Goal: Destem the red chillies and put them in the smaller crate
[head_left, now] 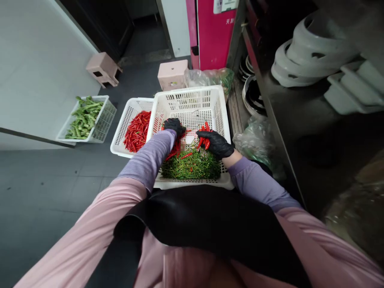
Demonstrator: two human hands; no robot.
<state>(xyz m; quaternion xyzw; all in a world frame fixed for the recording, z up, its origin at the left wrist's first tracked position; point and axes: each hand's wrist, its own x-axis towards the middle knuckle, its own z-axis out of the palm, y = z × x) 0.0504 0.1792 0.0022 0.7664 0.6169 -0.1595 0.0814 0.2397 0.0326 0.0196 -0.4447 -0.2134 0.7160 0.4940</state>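
Both my hands wear black gloves and are inside a large white plastic basket (189, 94). My right hand (218, 144) is closed around several red chili peppers (205, 136), which stick out past the fingertips. At the basket's left side, my left hand (175, 125) is curled, knuckles up, with its fingertips hidden. Loose red chili peppers (173, 152) lie just below it; what it grips does not show. A heap of green chili stems (195, 167) covers the near end of the basket, with a few red peppers on top.
A second white basket (118, 140) with a pile of red chili peppers (138, 132) stands to the left. Farther left is a basket of green vegetables (85, 118). Pink stools (172, 72) and plastic bags (255, 140) stand around. A metal shelf (288, 104) runs along the right.
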